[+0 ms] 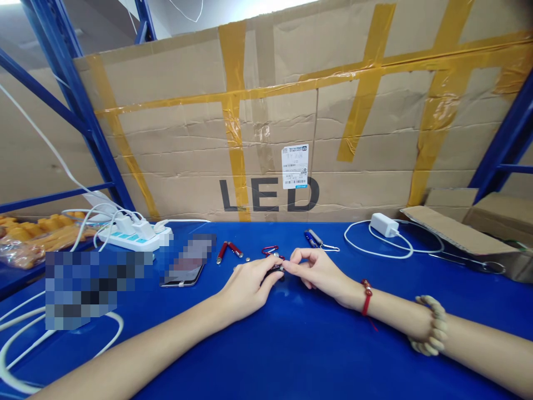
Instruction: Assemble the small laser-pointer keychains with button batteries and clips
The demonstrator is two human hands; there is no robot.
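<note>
My left hand (250, 282) rests low over the blue table (291, 344), thumb and fingers pinched on a small dark, shiny piece (278, 268). Fingertips of my right hand (320, 272) press together at the same spot, touching or holding its end; exactly what they grip is too small to tell. Just behind the fingertips lies a red carabiner clip (270, 250). Left of my hands are two short red metal tubes (222, 253) and a small round silver piece (248, 259). Beyond my right hand sit a blue tube (310, 239) and a silver one with a clip (331, 248).
A phone (183, 275) and a white power strip (144, 240) with cables lie at left, near a blurred-out patch. At right are a white charger (383, 225) with its cable, scissors (493, 268) and cardboard (458, 230). A large taped carton (187, 155) stands behind.
</note>
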